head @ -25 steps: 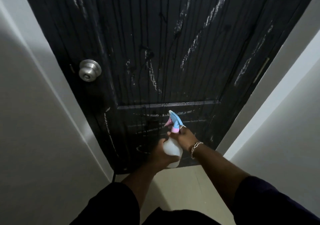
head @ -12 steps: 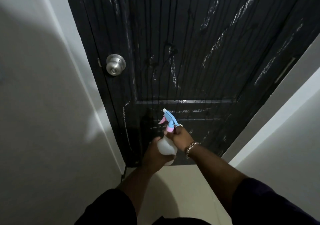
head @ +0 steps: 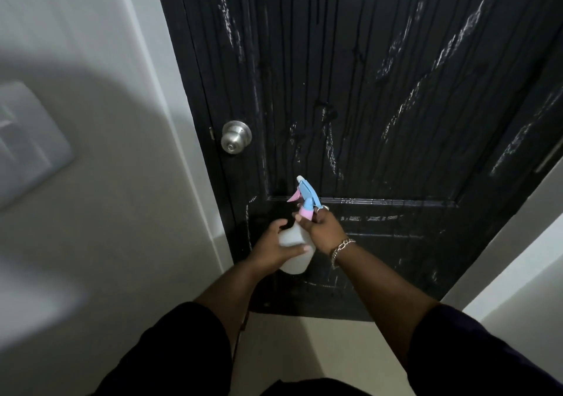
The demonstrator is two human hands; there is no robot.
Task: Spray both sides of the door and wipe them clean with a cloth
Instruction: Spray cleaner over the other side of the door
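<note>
Gripping spray bottle (head: 294,248) before wet door (head: 380,97), left hand (head: 271,248) cupping body, right hand (head: 320,226) clasping neck

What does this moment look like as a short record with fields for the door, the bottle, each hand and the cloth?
door: black door, shut, wet streaks and drips running down this face
knob: silver knob near its left edge
bottle: white spray bottle with blue and pink head, nozzle aimed at the door
left hand: left hand holds the bottle's body
right hand: right hand grips the bottle's neck below the trigger
cloth: none in view
stage: spraying, wiping not yet begun
</note>
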